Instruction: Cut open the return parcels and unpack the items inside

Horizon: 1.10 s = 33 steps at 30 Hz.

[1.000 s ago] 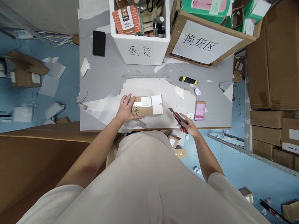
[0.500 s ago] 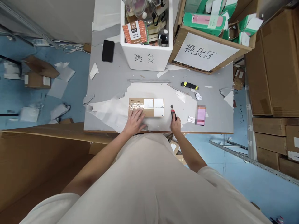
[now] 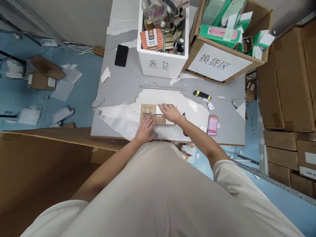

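A small cardboard box with handwriting on its top lies on the table before me. A dark lengthwise line runs along the middle of its top. My left hand rests at its near edge, fingers stretched onto the cardboard. Across the top's right part lies my right hand, its fingers extended and holding nothing; it covers part of the white labels. Beside the box, a red and black box cutter lies on the table, partly hidden under my right forearm.
Farther back stand a white bin of mixed goods and a carton of green boxes. A black phone lies at the left. A yellow and black cutter, paper scraps and a blurred pink item lie to the right.
My right hand has let go of the box cutter and moved left onto the box. My left hand has drawn slightly back towards its near edge. Handwriting and a lengthwise line now show on top.
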Each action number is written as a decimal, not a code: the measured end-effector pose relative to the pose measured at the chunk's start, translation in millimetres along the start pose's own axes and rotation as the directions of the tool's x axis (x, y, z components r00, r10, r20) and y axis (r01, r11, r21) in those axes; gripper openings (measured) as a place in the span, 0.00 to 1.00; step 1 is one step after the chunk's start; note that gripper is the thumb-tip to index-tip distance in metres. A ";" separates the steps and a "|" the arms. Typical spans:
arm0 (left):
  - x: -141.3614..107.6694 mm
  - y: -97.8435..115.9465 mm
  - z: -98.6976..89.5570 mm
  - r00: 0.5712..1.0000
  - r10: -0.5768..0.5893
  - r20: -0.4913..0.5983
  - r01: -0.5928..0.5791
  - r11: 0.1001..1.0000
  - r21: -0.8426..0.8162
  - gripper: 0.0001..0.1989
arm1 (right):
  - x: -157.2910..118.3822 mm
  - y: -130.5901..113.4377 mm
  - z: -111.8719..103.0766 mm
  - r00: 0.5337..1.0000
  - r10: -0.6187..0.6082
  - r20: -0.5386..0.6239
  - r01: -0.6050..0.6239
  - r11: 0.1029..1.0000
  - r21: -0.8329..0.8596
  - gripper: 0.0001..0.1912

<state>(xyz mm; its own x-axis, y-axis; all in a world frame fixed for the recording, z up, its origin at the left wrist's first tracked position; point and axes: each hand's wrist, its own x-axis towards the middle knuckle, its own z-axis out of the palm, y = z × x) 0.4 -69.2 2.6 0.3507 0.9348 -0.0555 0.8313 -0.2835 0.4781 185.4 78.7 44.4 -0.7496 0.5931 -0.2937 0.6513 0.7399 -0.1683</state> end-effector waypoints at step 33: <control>37.3 -90.9 -73.6 0.977 0.085 0.194 -0.099 0.993 0.063 0.40 | -90.5 -51.0 61.1 0.988 -0.048 -0.146 0.078 0.974 0.212 0.27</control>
<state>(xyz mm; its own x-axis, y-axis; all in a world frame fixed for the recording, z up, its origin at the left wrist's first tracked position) -93.8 7.1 21.5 0.4975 0.8479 -0.1835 0.8177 -0.3877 0.4255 227.2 -32.1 22.0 -0.7889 0.5973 -0.1443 0.6006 0.6999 -0.3865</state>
